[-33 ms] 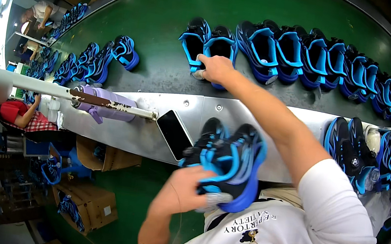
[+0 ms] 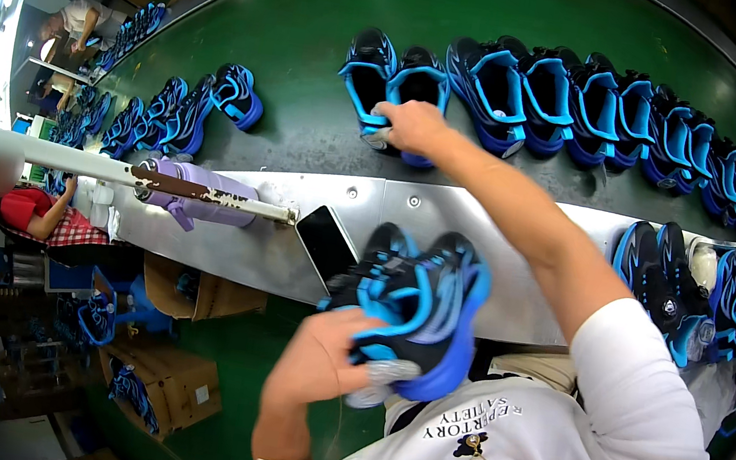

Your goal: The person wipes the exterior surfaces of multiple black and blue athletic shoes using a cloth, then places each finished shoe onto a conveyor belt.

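Observation:
A pair of black and blue sneakers (image 2: 456,337) is in my left hand (image 2: 317,355), close to my body. Its fingers close around the heels, and covers that look pale show on the fingertips. My right hand (image 2: 415,128) stretches out over the dark belt and pinches the heels of another pair of sneakers (image 2: 367,79), which stand toes away. Those shoes still rest on the belt. Right of them runs a long row of matching sneakers (image 2: 547,95), also with toes away.
A metal ledge (image 2: 518,298) separates me from the green belt (image 2: 300,42). On it are a phone (image 2: 325,245), a purple bottle (image 2: 213,196) and more sneakers (image 2: 653,279) at right. A white bar (image 2: 49,155) crosses at left. Cartons (image 2: 167,390) and co-workers (image 2: 36,216) are beyond.
My left hand and its pair of sneakers have shifted a little left and down. My right hand stays at the heels, with that pair slightly farther away.

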The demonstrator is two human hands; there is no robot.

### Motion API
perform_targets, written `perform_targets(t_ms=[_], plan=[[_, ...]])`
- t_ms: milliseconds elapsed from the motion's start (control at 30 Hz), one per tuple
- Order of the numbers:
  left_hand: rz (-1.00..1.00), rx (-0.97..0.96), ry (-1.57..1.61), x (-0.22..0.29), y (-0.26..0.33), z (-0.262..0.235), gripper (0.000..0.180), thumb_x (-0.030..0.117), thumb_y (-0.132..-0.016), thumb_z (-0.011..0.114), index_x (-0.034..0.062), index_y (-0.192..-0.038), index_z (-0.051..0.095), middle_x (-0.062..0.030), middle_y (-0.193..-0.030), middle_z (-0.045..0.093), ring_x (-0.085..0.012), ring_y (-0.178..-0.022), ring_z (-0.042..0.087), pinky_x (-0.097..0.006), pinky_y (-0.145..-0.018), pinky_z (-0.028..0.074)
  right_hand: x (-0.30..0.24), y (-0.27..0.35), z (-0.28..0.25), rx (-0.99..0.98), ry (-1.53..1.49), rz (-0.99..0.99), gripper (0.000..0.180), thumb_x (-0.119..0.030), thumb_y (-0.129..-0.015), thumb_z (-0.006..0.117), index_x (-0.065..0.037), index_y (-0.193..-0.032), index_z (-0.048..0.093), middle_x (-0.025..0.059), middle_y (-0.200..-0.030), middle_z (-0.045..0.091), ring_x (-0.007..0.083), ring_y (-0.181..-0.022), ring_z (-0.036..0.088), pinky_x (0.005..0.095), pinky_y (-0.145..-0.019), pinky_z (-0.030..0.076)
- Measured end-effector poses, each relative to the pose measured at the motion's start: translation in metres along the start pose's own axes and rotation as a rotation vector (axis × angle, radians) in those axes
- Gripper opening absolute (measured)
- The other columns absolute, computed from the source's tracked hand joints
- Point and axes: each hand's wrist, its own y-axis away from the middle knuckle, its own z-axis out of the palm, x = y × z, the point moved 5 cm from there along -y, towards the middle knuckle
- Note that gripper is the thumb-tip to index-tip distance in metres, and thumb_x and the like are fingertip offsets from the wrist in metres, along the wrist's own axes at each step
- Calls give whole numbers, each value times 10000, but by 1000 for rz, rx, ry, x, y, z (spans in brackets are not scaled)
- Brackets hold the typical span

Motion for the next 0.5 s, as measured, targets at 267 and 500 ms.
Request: perform_targets(t_ms=[267,500], plan=[[149,574,-601,45,-34,-112,428,350,-665,846,37,-919,703,-110,-807,606,-287,-714,613,-357,-648,489,12,155,-56,-162,-29,-280,401,-280,-779,699,-99,-1132,640,178,-841,676,382,-763,644,481,-697,504],[42,448,-764,-98,-217,-133,419,377,-711,784,88,-1006,713,-155,-1048,616,-334,-927,625,-418,-823,507,-27,303,-29,-190,-66,-206,405,-206,-695,728,-111,-1066,595,162,-727,595,349,-682,614,441,-622,498]])
